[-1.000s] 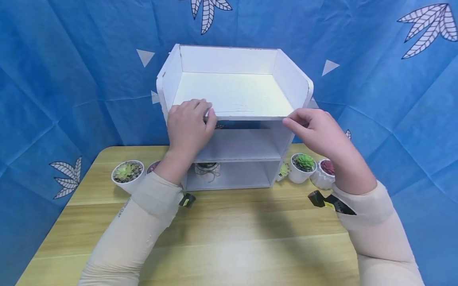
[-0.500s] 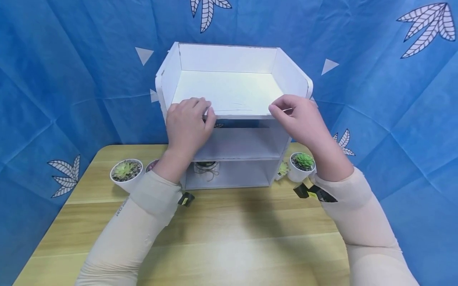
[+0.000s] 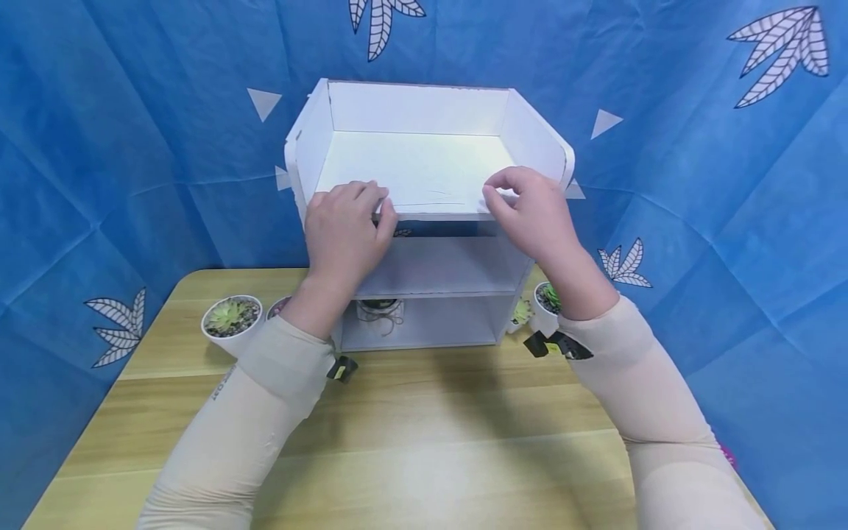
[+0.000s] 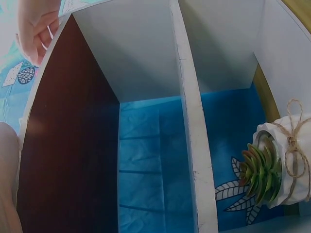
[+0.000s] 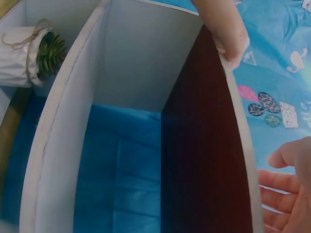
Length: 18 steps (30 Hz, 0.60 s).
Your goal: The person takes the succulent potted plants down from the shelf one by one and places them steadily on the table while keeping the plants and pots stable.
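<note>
A white open-fronted shelf unit stands on the table, with a raised rim around its top board. My left hand grips the front edge of the top board near its left corner. Over the same edge, toward the right, is my right hand; its thumb and fingers are loosely bent and hold nothing. In the right wrist view its fingertips lie beside the board's edge; contact is unclear. On the lowest shelf sits a small succulent in a white pot tied with twine, partly hidden by my left arm in the head view.
A potted succulent stands left of the unit, with another pot half hidden by my left forearm. Right of it are a light green succulent and a white pot. A blue patterned cloth hangs behind the wooden table.
My right hand has slid left along the top board's front edge, away from the right corner, and its forearm now covers more of the right-hand pots. The left hand has stayed in place.
</note>
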Available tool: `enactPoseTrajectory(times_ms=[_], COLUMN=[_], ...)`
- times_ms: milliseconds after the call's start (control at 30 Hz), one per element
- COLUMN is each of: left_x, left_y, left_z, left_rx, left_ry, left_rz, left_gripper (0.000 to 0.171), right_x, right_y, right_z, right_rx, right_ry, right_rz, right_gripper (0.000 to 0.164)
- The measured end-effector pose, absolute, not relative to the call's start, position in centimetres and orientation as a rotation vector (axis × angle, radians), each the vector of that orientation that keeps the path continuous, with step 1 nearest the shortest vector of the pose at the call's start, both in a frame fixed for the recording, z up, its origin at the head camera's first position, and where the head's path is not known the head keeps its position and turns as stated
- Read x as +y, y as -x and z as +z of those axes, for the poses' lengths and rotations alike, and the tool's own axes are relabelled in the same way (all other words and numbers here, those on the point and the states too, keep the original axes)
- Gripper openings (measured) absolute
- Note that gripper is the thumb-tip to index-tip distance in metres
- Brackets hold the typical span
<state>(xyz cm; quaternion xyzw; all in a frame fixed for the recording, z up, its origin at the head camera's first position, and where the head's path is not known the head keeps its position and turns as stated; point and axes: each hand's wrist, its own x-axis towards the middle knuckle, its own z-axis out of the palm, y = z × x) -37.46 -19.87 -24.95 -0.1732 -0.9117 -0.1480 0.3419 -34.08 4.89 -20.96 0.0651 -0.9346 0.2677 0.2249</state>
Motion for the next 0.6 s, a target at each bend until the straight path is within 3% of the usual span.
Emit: enactPoseTrajectory(times_ms=[600], left_x=[-20.0], left_y=[37.6], left_z=[-25.0], left_rx=[-2.37], left_ry=[0.455], left_rz=[-0.394], left_gripper=[0.047], right_x=[3.9], right_y=[35.2], right_z=[-22.4], right_rx=[-2.599], right_ry=[-0.119], right_rz=[0.677], right_gripper=[0.036])
